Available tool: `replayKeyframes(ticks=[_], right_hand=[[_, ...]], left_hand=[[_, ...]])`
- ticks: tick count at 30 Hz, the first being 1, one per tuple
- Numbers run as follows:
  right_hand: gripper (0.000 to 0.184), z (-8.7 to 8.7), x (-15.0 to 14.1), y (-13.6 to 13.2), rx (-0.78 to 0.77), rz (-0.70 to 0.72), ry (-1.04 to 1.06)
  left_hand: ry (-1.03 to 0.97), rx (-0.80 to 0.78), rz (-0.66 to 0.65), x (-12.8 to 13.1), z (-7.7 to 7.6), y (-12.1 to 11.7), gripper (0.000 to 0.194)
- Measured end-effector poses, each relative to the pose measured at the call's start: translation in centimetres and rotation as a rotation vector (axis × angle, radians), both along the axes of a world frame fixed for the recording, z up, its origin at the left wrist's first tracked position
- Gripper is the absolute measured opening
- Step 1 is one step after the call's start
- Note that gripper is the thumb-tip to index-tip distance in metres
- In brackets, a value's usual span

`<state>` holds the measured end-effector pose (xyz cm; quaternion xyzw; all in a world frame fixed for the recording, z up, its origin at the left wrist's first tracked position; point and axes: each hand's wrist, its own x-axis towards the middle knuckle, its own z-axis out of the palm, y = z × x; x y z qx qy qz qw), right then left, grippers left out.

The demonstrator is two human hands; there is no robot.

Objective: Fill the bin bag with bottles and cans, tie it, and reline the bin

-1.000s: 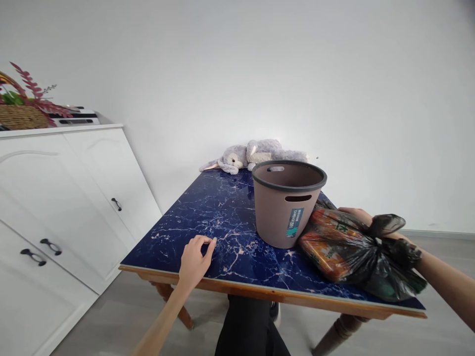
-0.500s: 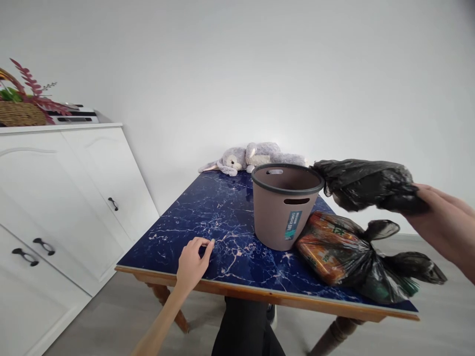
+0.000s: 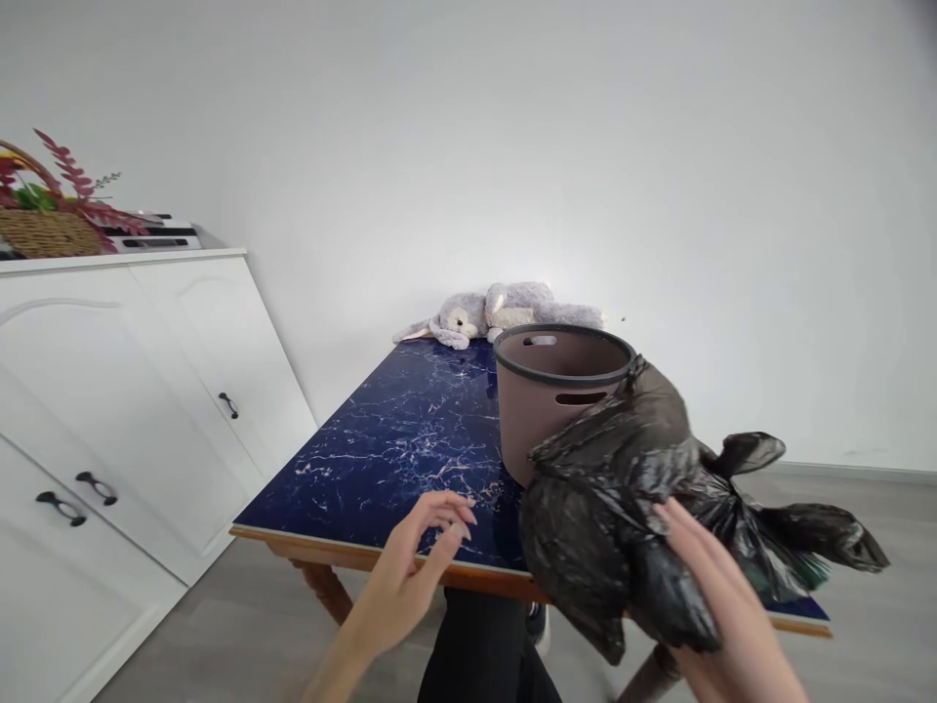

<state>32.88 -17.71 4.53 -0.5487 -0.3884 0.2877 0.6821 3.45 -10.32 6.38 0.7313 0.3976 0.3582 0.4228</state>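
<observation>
My right hand (image 3: 721, 610) grips a crumpled empty black plastic bag (image 3: 607, 508) and holds it in the air at the table's near edge, in front of the brown bin (image 3: 546, 386). My left hand (image 3: 417, 566) hovers open just off the near edge of the blue marble-patterned table (image 3: 395, 444), fingers spread and reaching toward the bag. A second, tied black bag (image 3: 791, 532) lies on the table behind the held one, mostly hidden by it.
A grey plush toy (image 3: 498, 310) lies at the table's far end against the white wall. A white cabinet (image 3: 124, 391) stands to the left, with a wicker basket of red leaves (image 3: 48, 220) on top. My dark trouser legs (image 3: 487, 649) show under the table.
My right hand picked up the empty black bag from beside the filled one, lifted it, then brought it down and left in front of the bin. My left hand lifted off the table toward it.
</observation>
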Motion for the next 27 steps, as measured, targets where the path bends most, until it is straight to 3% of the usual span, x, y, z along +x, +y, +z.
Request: replayKeyframes(ticks=[5, 9, 12, 17, 23, 27], right_hand=[[0.057, 1.9, -7.2, -0.6, -0.054, 0.273, -0.002], [0.056, 0.3, -9.8, -1.8, -0.051, 0.319, -0.211], [0.054, -1.6, -9.7, -2.1, -0.035, 0.277, -0.277], [0.044, -2.9, -8.5, -1.5, -0.044, 0.219, -0.285], [0.048, -2.5, -9.2, -1.9, -0.061, 0.366, -0.236], [0.048, -0.8, -8.1, -3.3, -0.063, 0.11, -0.156]], left_hand=[[-0.148, -0.054, 0.139, 2.6, 1.4, -2.7, 0.051], [-0.229, -0.257, 0.183, 2.8, 1.4, -2.2, 0.052], [-0.382, -0.362, 0.199, 2.3, 1.4, -2.2, 0.047], [-0.545, -0.322, 0.322, 0.9, 1.9, -2.8, 0.049], [-0.512, -0.168, 0.379, 0.3, 3.2, -3.9, 0.047], [-0.309, 0.003, 0.313, 0.2, 4.0, -6.0, 0.04]])
